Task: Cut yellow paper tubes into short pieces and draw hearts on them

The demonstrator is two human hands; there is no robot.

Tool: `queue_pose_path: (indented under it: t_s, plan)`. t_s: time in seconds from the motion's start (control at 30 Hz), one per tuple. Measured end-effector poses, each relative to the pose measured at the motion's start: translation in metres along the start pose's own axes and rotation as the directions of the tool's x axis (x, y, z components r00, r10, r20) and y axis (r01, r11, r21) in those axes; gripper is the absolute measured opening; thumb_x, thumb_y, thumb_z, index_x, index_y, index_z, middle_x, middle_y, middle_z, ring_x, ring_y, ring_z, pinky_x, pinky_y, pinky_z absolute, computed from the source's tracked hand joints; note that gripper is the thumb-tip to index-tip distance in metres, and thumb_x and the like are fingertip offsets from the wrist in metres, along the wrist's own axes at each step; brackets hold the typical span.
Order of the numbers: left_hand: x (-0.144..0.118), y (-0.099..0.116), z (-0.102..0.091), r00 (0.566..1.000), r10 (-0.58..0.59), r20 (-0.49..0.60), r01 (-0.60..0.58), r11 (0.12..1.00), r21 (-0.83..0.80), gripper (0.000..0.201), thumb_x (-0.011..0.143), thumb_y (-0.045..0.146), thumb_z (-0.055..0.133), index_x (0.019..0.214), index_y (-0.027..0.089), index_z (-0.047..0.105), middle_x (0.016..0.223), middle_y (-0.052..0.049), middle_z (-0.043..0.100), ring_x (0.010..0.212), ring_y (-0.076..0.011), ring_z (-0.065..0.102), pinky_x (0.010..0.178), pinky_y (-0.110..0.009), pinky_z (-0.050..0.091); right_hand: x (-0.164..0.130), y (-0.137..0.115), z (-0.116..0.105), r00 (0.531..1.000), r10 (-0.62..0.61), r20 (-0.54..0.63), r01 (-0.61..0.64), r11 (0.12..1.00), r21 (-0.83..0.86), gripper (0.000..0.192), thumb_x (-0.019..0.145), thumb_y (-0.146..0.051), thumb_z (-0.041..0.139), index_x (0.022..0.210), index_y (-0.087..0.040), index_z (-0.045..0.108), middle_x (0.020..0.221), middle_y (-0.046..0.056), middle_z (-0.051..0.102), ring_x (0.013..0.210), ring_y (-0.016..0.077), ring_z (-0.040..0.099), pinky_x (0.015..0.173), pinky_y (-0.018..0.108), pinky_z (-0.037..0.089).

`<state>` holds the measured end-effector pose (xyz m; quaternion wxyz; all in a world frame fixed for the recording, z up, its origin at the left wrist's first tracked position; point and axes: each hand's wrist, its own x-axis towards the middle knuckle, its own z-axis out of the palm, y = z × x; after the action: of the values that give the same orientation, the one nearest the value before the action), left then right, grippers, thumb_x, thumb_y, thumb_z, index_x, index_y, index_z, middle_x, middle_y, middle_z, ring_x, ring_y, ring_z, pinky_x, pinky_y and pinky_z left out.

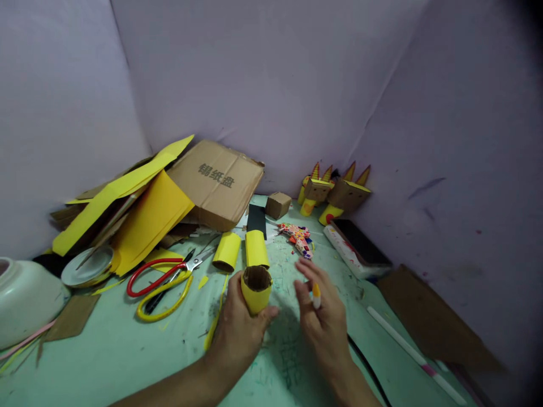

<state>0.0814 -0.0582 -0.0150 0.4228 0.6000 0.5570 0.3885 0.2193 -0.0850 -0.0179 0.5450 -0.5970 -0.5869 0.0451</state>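
My left hand (237, 328) is wrapped round a short cardboard tube (256, 298) covered in yellow paper, its open end facing up and its brown inside showing. To the right, apart from the tube, my right hand (324, 316) holds an orange-ended white marker (316, 295) between curled fingers. Most of the marker is hidden in that hand. Just beyond the tube, one yellow-covered tube (227, 251) lies beside another yellow tube (257, 249). Scissors (163, 285) with a red and a yellow handle rest left of my left hand.
Cardboard-box figures (348, 195) with yellow spikes stand at the back right, near a small cardboard box (278, 205). Yellow paper sheets (148, 226) and a large cardboard box (216, 181) pile up at back left. A glue bottle (29, 302) lies left; a dark phone-like slab (360, 243) lies right.
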Motion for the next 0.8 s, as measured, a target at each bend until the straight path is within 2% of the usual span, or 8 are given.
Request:
queue_pose_path:
  t_s: [0.1, 0.17, 0.3, 0.43, 0.53, 0.63, 0.73, 0.8]
  plan:
    - [-0.006, -0.009, 0.008, 0.991, 0.130, -0.011, -0.130, 0.991, 0.013, 0.064, 0.072, 0.029, 0.060, 0.128, 0.014, 0.033, 0.122, -0.018, 0.054, 0.111, -0.0306, 0.054, 0.093, -0.046, 0.043, -0.010, -0.019, 0.011, 0.983, 0.050, 0.179, -0.078, 0.985, 0.153, 0.042, 0.077, -0.027, 0.063, 0.118, -0.020, 0.059, 0.123, 0.011, 0.060, 0.112, 0.0273, 0.056, 0.097, 0.043, 0.045]
    - [-0.013, -0.019, 0.011, 0.966, 0.259, 0.019, -0.260, 0.961, 0.092, 0.069, 0.076, 0.026, 0.055, 0.136, 0.011, 0.025, 0.134, -0.023, 0.043, 0.124, -0.0328, 0.044, 0.101, -0.050, 0.037, -0.012, -0.024, 0.016, 0.970, 0.129, 0.204, -0.167, 0.970, 0.178, 0.048, 0.072, -0.026, 0.069, 0.119, -0.021, 0.058, 0.122, 0.010, 0.060, 0.113, 0.0277, 0.055, 0.096, 0.041, 0.045]
    - [-0.020, -0.028, 0.003, 0.882, 0.412, 0.228, -0.441, 0.892, 0.098, 0.073, 0.082, 0.018, 0.044, 0.145, 0.016, 0.009, 0.152, -0.018, 0.023, 0.139, -0.0299, 0.022, 0.110, -0.051, 0.026, -0.005, -0.018, 0.012, 0.955, 0.210, 0.208, -0.258, 0.935, 0.242, 0.039, 0.070, -0.029, 0.073, 0.107, -0.021, 0.065, 0.110, 0.008, 0.063, 0.105, 0.0267, 0.057, 0.093, 0.039, 0.045]
    - [-0.007, -0.018, -0.016, 0.883, 0.361, 0.301, -0.368, 0.929, -0.034, 0.059, 0.085, 0.030, 0.049, 0.140, 0.019, 0.030, 0.145, -0.013, 0.040, 0.133, -0.0278, 0.037, 0.110, -0.047, 0.029, 0.004, -0.008, 0.000, 0.906, 0.259, 0.336, -0.376, 0.857, 0.352, 0.033, 0.070, -0.030, 0.071, 0.102, -0.020, 0.069, 0.100, 0.007, 0.067, 0.097, 0.0262, 0.061, 0.088, 0.039, 0.046]
    - [0.004, -0.007, -0.021, 0.912, 0.234, 0.338, -0.168, 0.962, -0.213, 0.063, 0.080, 0.033, 0.058, 0.136, 0.016, 0.037, 0.137, -0.015, 0.049, 0.124, -0.0273, 0.048, 0.105, -0.043, 0.037, 0.005, -0.006, -0.005, 0.854, 0.298, 0.426, -0.465, 0.805, 0.368, 0.039, 0.066, -0.033, 0.074, 0.103, -0.018, 0.069, 0.099, 0.009, 0.069, 0.094, 0.0282, 0.061, 0.083, 0.040, 0.048]
    - [0.007, -0.001, -0.020, 0.914, 0.169, 0.370, -0.034, 0.939, -0.343, 0.066, 0.072, 0.035, 0.068, 0.130, 0.015, 0.043, 0.128, -0.015, 0.056, 0.116, -0.0275, 0.055, 0.098, -0.039, 0.045, 0.004, -0.009, -0.006, 0.850, 0.288, 0.440, -0.458, 0.818, 0.348, 0.041, 0.062, -0.037, 0.077, 0.098, -0.017, 0.071, 0.093, 0.009, 0.069, 0.089, 0.0282, 0.061, 0.079, 0.039, 0.049]
    - [0.007, 0.003, -0.021, 0.896, 0.249, 0.367, -0.125, 0.935, -0.331, 0.045, 0.069, 0.034, 0.072, 0.109, 0.018, 0.061, 0.112, -0.010, 0.063, 0.105, -0.0262, 0.060, 0.093, -0.037, 0.046, 0.003, -0.009, -0.006, 0.864, 0.260, 0.431, -0.431, 0.824, 0.367, 0.037, 0.062, -0.037, 0.078, 0.093, -0.018, 0.073, 0.085, 0.007, 0.069, 0.083, 0.0253, 0.061, 0.075, 0.035, 0.048]
    - [0.009, 0.004, -0.024, 0.869, 0.321, 0.377, -0.202, 0.925, -0.323, 0.039, 0.070, 0.031, 0.071, 0.107, 0.019, 0.063, 0.109, -0.008, 0.063, 0.104, -0.0252, 0.059, 0.092, -0.036, 0.046, 0.002, -0.007, -0.005, 0.860, 0.261, 0.438, -0.448, 0.796, 0.407, 0.034, 0.065, -0.035, 0.075, 0.095, -0.018, 0.072, 0.087, 0.006, 0.069, 0.082, 0.0232, 0.061, 0.074, 0.032, 0.048]
